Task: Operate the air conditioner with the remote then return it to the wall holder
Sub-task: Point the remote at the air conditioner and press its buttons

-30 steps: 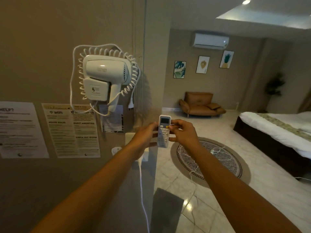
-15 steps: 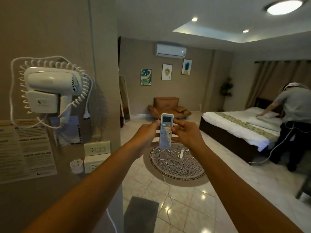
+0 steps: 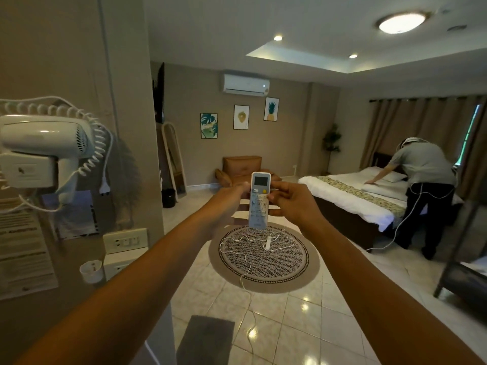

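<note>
The view has turned to the right: the hair dryer [image 3: 44, 151] is now at the left edge, the air conditioner [image 3: 246, 84] near the middle. A person making the bed [image 3: 369, 201] has come into view since a second ago.

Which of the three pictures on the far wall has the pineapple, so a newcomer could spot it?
Find the white air conditioner on the far wall. Three framed pictures hang below it; the pineapple picture is rightmost and highest, under the unit's right end.

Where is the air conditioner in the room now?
The air conditioner hangs high on the far wall, centre of the head view, just above the three pictures.
</note>
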